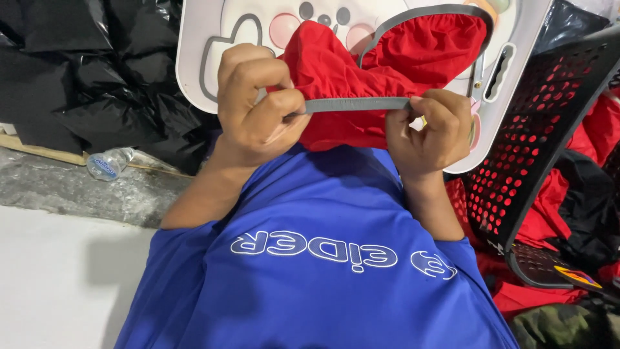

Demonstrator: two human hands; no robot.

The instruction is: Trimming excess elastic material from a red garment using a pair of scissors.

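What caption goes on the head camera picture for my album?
Left hand and right hand pinch the grey band of a red cloth against a white board.

head cam: one view only, worn on the person's head | faces steeply down over the blue-shirted chest (323, 258) | very close, left hand (258, 106) and right hand (429, 129) sit mid-frame just below the lens | top edge catches a white board (194, 58), right edge a black perforated basket (536, 148) | no second view to overlap

One red fabric cover (387, 64) (grey-trimmed), one white tray (200, 58), one black basket (549, 129), one plastic bottle (106, 163), two hands.
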